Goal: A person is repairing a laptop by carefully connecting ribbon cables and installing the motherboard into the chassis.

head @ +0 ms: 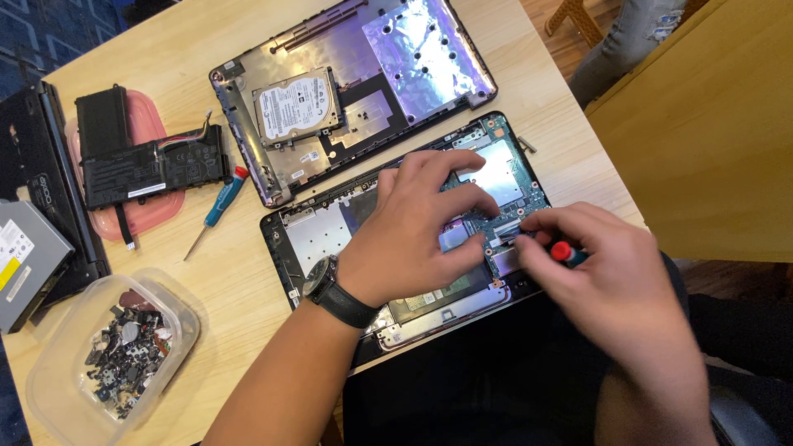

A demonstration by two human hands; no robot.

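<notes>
An opened laptop base (330,227) lies at the centre of the frame, near the bottom edge of the wooden table (248,285), its green circuit board (520,186) exposed toward the right. The left hand (413,231) rests flat on the middle of this base, fingers spread and pressing down, grasping nothing; a dark wristwatch (330,289) sits on its wrist. The right hand (599,260), right of centre, has its fingers clenched around a small screwdriver (563,251) with a red end, its tip hidden where it meets the board just beside the left fingertips.

Above the base, in the upper middle of the frame, lies the removed bottom cover (413,41), inner side up, with a silver hard drive (296,106) resting in it. To the left of centre a second screwdriver (216,209), blue-handled with a red cap, lies on the table. Further left, a black battery pack (140,165) rests on a pink tray (157,211). At the left edge sits a grey optical drive (21,260) on a black panel (41,177). In the lower left corner a clear plastic tub (54,372) holds small screws and parts (128,351).
</notes>
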